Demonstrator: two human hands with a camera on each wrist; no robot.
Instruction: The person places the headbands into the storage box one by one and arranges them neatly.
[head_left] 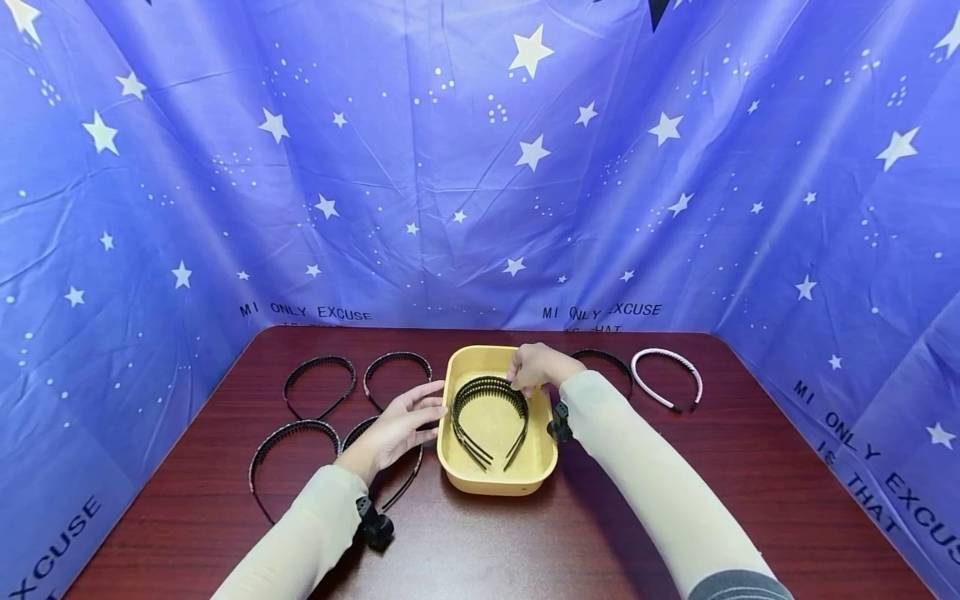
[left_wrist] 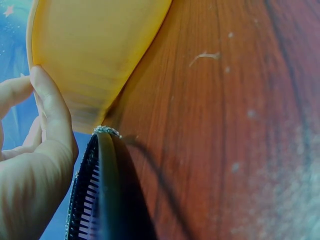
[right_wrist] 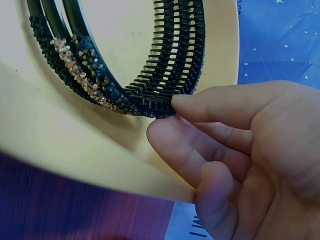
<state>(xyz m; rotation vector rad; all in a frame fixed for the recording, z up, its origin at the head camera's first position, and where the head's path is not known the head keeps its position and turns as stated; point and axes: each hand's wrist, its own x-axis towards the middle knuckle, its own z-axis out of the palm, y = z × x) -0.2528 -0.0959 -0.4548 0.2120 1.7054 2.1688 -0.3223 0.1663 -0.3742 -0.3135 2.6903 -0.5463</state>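
Inside the yellow plastic tray (head_left: 540, 467) lies a stack of three black toothed headbands (head_left: 489, 385), their outer faces studded with glittery beads (right_wrist: 75, 70). My right hand (head_left: 542, 367) pinches the stack's upper right curve between thumb and index finger; the right wrist view shows the pinch close up. Beside the tray's left wall, my left hand (head_left: 397, 423) has its fingers fairly straight, with fingertips touching the rim. A dark toothed headband (left_wrist: 107, 190) stands beneath the left hand in the left wrist view, partly covered by that hand in the head view.
Several dark headbands lie left of the tray, such as one at the back (head_left: 321, 360) and one nearer the front (head_left: 255, 467). To the right are a black headband (head_left: 603, 355) and a pale pink one (head_left: 667, 353). A blue star-printed curtain (head_left: 450, 167) surrounds the brown table (head_left: 675, 467).
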